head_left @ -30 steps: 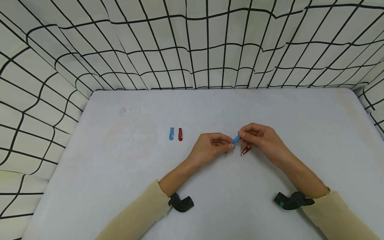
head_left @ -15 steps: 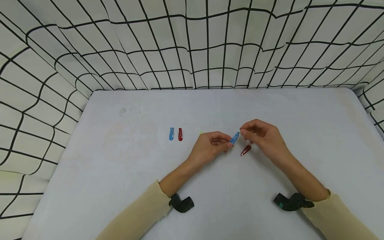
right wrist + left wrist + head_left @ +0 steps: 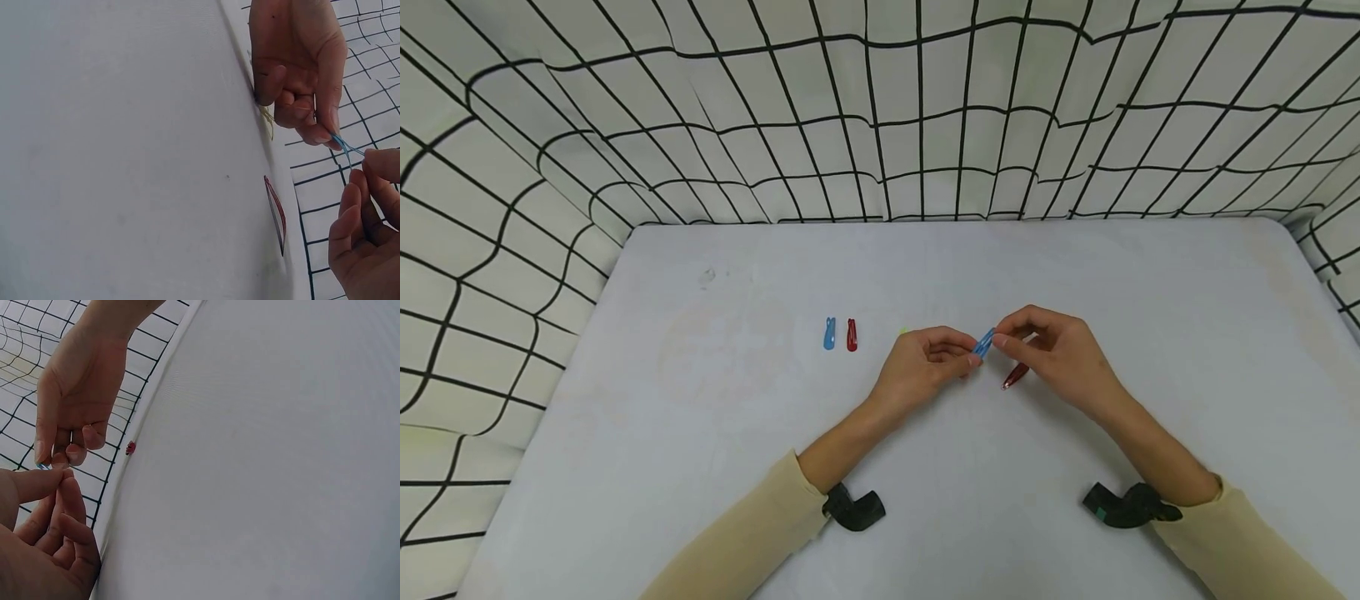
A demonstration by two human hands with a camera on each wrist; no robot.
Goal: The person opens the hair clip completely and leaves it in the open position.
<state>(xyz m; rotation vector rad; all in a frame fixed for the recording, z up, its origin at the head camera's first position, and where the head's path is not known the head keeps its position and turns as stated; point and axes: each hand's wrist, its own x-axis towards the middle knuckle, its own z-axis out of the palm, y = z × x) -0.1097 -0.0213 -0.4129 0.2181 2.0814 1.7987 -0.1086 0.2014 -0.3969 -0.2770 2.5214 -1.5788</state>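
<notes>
A blue snap hair clip is held between the two hands, above the table. My left hand pinches its lower left end between thumb and fingers. At the upper right end, the thumb and forefinger of my right hand pinch it. The right wrist view shows the blue clip with its two strips spread apart. Below the right hand a dark red hair clip lies on the table, partly covered by the fingers; its strips also stand apart in the right wrist view.
Left of the hands, another blue hair clip and a red hair clip lie side by side on the white table. A yellow-green thing peeks out behind the left hand. Black grid-lined walls border the table.
The right hand came off the blue clip's end half a second ago and now pinches it again. The left hand and blue clip have shifted slightly left.
</notes>
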